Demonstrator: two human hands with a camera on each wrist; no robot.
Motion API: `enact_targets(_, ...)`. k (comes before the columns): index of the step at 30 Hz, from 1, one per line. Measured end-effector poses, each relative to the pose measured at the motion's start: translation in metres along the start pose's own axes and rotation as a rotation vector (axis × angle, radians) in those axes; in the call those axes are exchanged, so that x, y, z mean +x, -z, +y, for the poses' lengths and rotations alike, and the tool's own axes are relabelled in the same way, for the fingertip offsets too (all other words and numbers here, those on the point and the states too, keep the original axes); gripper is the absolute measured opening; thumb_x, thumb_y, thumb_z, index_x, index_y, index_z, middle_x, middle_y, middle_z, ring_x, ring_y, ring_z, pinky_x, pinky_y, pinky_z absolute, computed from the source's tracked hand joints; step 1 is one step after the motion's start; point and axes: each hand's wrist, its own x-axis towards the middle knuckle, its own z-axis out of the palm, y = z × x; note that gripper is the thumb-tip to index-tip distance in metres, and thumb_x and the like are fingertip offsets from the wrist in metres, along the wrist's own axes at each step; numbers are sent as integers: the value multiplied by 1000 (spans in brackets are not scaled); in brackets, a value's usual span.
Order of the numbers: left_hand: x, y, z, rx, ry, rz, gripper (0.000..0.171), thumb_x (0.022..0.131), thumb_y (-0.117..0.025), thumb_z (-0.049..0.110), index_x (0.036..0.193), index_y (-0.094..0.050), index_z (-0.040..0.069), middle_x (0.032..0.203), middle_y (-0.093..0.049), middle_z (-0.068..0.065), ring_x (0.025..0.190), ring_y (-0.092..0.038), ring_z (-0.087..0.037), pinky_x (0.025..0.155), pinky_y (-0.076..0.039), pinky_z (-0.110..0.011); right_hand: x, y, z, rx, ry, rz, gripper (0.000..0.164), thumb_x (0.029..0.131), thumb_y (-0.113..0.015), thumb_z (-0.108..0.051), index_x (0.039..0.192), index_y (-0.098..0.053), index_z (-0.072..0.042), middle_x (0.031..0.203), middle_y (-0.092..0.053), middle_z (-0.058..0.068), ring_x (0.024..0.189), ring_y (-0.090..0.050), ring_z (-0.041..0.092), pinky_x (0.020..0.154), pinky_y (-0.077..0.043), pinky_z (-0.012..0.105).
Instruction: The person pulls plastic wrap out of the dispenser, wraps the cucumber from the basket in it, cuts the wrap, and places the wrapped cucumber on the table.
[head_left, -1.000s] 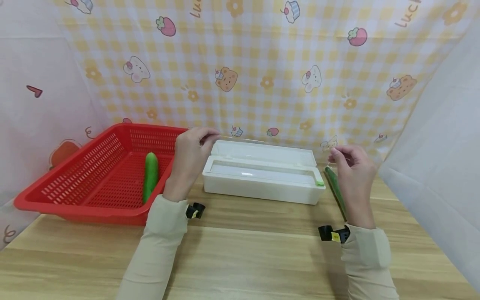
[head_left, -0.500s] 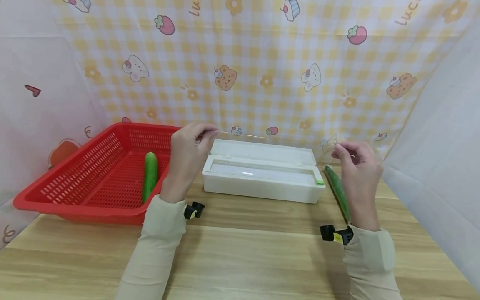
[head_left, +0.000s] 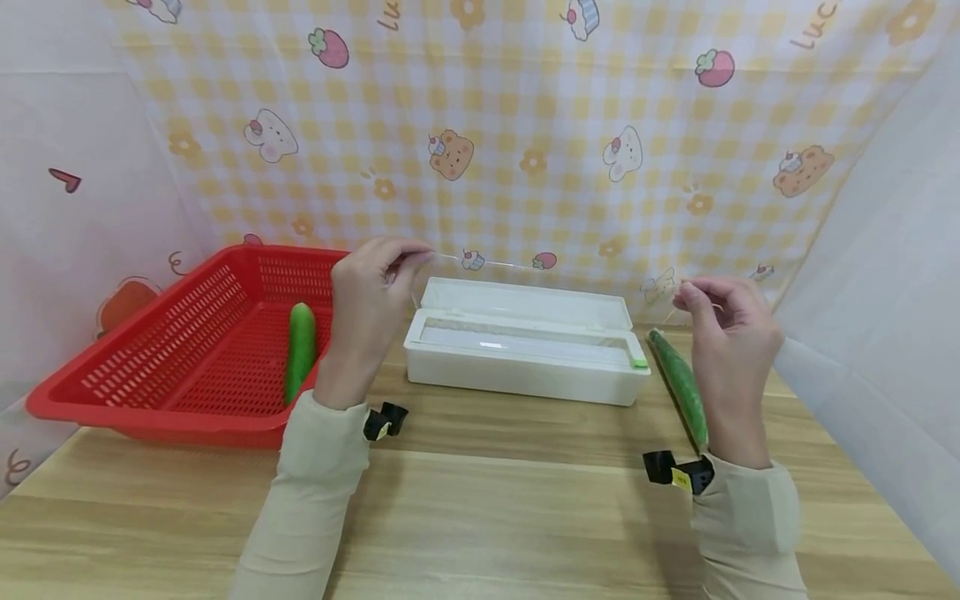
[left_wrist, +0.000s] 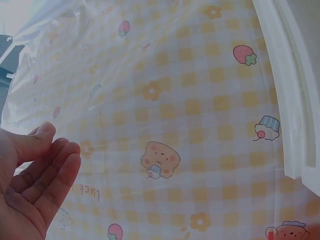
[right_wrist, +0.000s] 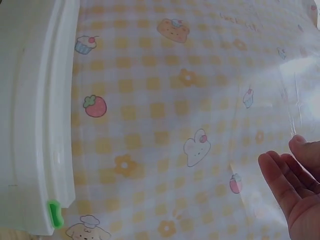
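Note:
My left hand point(head_left: 362, 308) pinches one corner of a thin sheet of clear cling film point(head_left: 495, 264) between thumb and fingertips. With thumb and index finger, my right hand point(head_left: 733, 358) pinches the film at the other end. The sheet stretches between the hands, above and behind a white cling film dispenser point(head_left: 517, 379) whose lid point(head_left: 528, 304) is raised. Most of the film is too transparent to trace. Beside my right wrist a cucumber point(head_left: 681, 387) lies on the table, glossy as if in film. In both wrist views the fingertips meet the thumb.
A red plastic basket point(head_left: 180, 423) stands at the left with a bare green cucumber point(head_left: 301, 350) in it. A green slider point(head_left: 639, 364) sits at the dispenser's right end. A checked cloth point(head_left: 525, 125) hangs behind the wooden table point(head_left: 495, 525).
Both hands have risen slightly and moved apart, the left one leftward and the right one rightward. The film's edge between them now shows as a tauter line. More of the right cucumber is visible.

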Motion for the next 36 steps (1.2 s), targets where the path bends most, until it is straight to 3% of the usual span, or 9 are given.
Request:
enact_targets(11, 2, 5, 7, -20, -19, 33, 11, 83, -69, 13, 87, -73, 4, 85, -71, -8, 74, -62, -15, 68, -46, -18, 2, 4, -8, 55, 2, 33, 5, 84, -65, -2, 87, -69, -2, 85, -57, -7, 73, -64, 3, 71, -51, 14)
enact_targets(18, 2, 9, 10, -22, -18, 26, 10, 82, -69, 11, 88, -73, 3, 86, -71, -8, 75, -62, -15, 69, -46, -16, 1, 10, -13, -25, 5, -6, 13, 84, -65, -4, 92, -68, 6, 84, -57, -10, 72, -63, -1, 70, -49, 10)
enact_targets(36, 5, 26, 18, -21, -53, -38, 10, 81, -70, 11, 88, -73, 3, 86, -70, -8, 74, -61, -15, 71, -44, -12, -2, 21, -29, -104, 88, -10, 14, 85, -65, -5, 92, -67, 7, 84, -56, -16, 72, -59, -5, 69, -46, 7)
